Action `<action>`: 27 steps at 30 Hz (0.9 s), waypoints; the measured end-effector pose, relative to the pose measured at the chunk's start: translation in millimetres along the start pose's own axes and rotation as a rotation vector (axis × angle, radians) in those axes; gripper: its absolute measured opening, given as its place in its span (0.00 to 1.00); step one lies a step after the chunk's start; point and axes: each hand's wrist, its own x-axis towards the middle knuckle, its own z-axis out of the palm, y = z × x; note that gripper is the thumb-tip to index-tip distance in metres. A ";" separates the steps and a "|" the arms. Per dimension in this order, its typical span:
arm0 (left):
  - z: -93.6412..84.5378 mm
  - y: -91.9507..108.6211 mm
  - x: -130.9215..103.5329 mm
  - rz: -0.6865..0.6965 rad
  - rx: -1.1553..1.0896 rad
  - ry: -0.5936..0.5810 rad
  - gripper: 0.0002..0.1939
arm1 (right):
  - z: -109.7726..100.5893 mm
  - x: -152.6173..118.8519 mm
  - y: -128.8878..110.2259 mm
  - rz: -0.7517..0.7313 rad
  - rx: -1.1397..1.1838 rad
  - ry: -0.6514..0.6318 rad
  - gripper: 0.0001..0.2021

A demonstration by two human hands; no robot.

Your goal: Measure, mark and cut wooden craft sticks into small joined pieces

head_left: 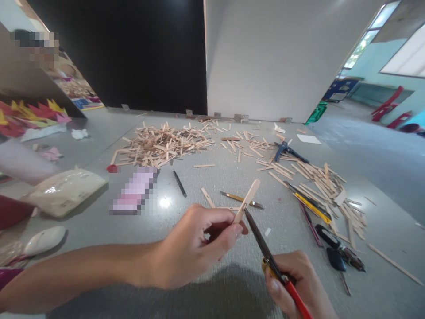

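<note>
My left hand (202, 239) is closed, pinching a wooden craft stick (250, 195) between thumb and fingers. The stick tilts up to the right and bears a small dark mark near its middle. In my right hand (299, 274) are scissors (262, 241) with long dark blades and a red handle. Their tip meets the stick at the mark; whether it cuts in cannot be made out. Behind the left fingers, another craft stick (208, 197) and a brass-coloured craft knife (242, 200) lie on the grey table (186, 190).
A heap of craft sticks (162, 144) lies at the back, more sticks (318, 181) at right. Blue-handled pliers (288, 150), a yellow cutter (312, 206), keys (336, 259) and a black pen (179, 183) lie about. Left are a plastic packet (68, 190) and a white mouse (45, 240).
</note>
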 end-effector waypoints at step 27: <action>-36.0 -6.8 14.0 -0.019 0.378 -0.075 0.21 | -1.9 0.9 -39.4 0.460 0.614 -0.131 0.34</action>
